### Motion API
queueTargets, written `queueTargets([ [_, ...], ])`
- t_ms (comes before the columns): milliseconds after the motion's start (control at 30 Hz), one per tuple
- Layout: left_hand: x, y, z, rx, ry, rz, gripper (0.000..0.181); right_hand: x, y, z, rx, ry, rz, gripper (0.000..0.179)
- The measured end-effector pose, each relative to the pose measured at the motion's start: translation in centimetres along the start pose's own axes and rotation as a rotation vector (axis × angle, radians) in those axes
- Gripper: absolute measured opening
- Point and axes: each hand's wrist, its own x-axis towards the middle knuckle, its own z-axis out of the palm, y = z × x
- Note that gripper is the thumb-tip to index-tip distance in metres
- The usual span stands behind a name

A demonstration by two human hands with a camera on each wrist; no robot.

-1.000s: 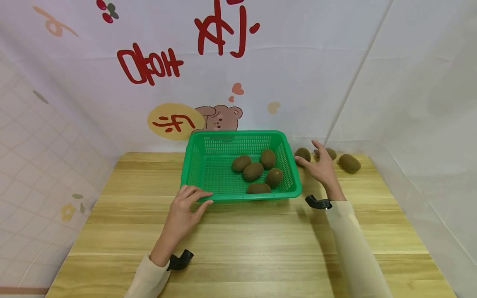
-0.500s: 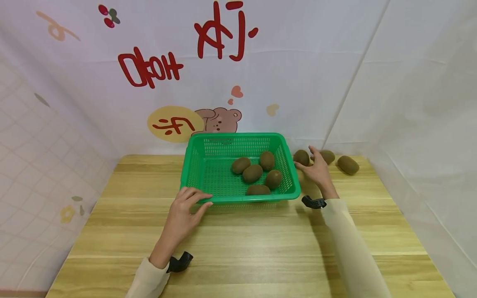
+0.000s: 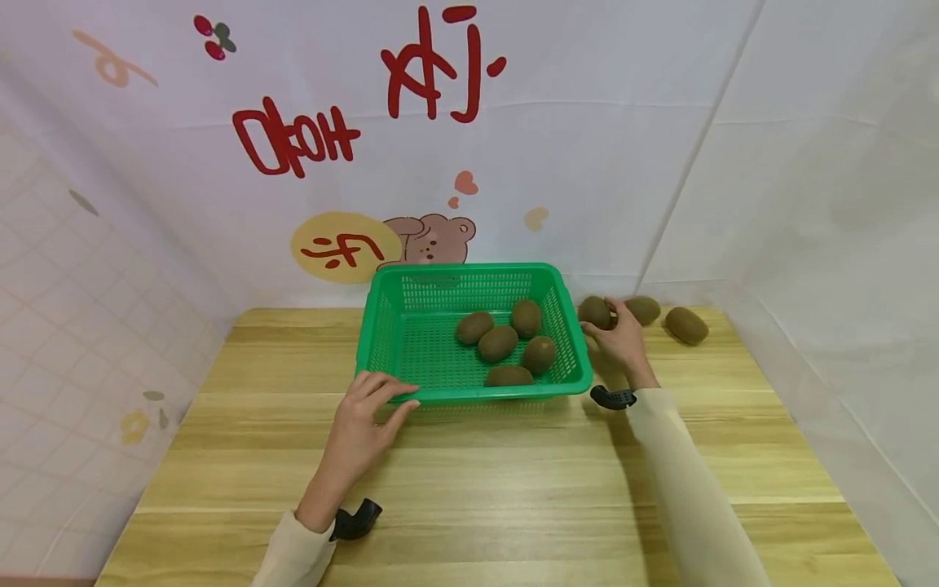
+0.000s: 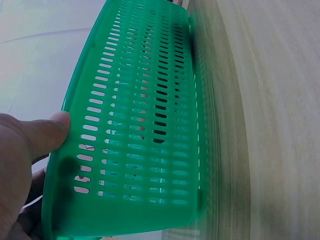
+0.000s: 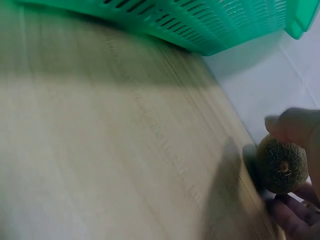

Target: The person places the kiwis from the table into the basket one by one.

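Observation:
A green plastic basket (image 3: 411, 395) stands on the table, with several brown kiwis (image 3: 497, 344) lying toward its right side. My left hand (image 3: 363, 420) grips its near rim at the left corner. In the left wrist view the thumb (image 4: 47, 132) lies on the outer side, and the other fingers are mostly hidden behind the rim. Just right of the basket, my right hand (image 3: 622, 338) holds a kiwi (image 3: 594, 312) between thumb and fingers. Up close in the right wrist view, that kiwi (image 5: 282, 165) shows its stem end, with fingers on both sides.
Two more kiwis lie right of the right hand: one kiwi (image 3: 642, 310) near the back wall and another kiwi (image 3: 686, 325) farther right. The wooden table (image 3: 499, 497) meets a white printed cloth (image 3: 587, 163) at the back and sides.
My right hand has moved slightly left, and its fingers have closed in around the kiwi nearest the basket. The left hand stays on the rim.

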Motion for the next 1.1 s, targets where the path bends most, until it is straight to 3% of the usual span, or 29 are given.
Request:
queueTargets([
  [200, 0.0, 0.0, 0.1, 0.005, 0.025, 0.020, 0.025, 0.2, 0.3, 0.2, 0.058, 0.052, 0.009, 0.074],
  [700, 0.1, 0.1, 0.0, 0.013, 0.020, 0.013, 0.024, 0.0, -0.1, -0.4, 0.135, 0.058, 0.064, 0.072],
  [1100, 0.1, 0.1, 0.1, 0.015, 0.017, 0.006, 0.023, -0.6, -1.6, -1.7, 0.153, 0.100, 0.029, 0.066],
])
